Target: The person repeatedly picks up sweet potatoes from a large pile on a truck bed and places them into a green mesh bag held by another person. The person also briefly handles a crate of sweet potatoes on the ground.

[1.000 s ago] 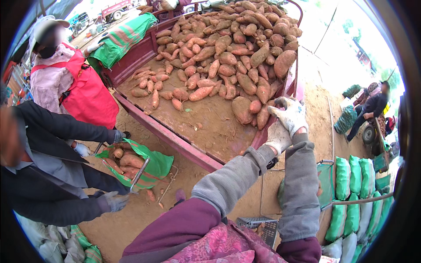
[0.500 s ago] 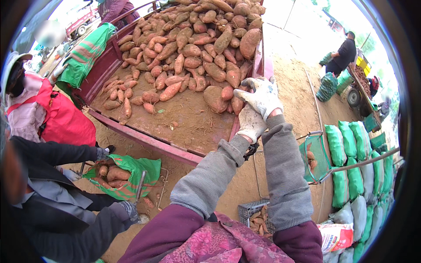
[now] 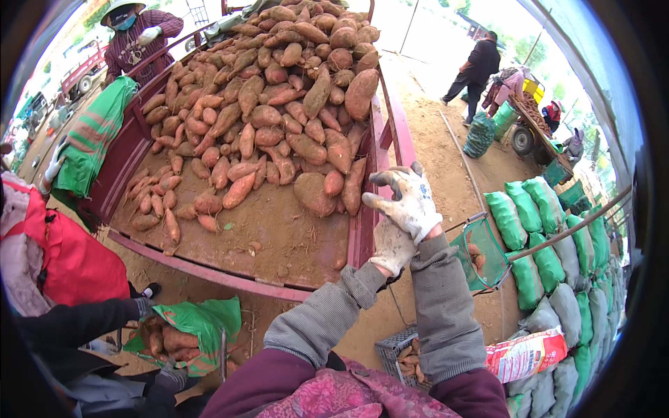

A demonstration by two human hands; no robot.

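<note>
Both my hands wear soiled white work gloves and meet above the right side rail of a red cart bed. My right hand has its thumb and fingers bent but apart, with nothing between them. Just below, my left hand presses against the base of the right one; its fingers are hidden behind that hand. A large heap of sweet potatoes fills the far part of the bed, with a few loose ones near its front edge. Neither hand touches them.
A green mesh net on a frame and a grey crate of sweet potatoes stand to the right, beside stacked filled green sacks. At left, co-workers handle a green sack and another green sack. A long pole crosses the sacks.
The view has swung to the right and the cart sits further left. My hands stay together. A co-worker at the far left shows more fully, and the distant dark-clothed person has straightened up.
</note>
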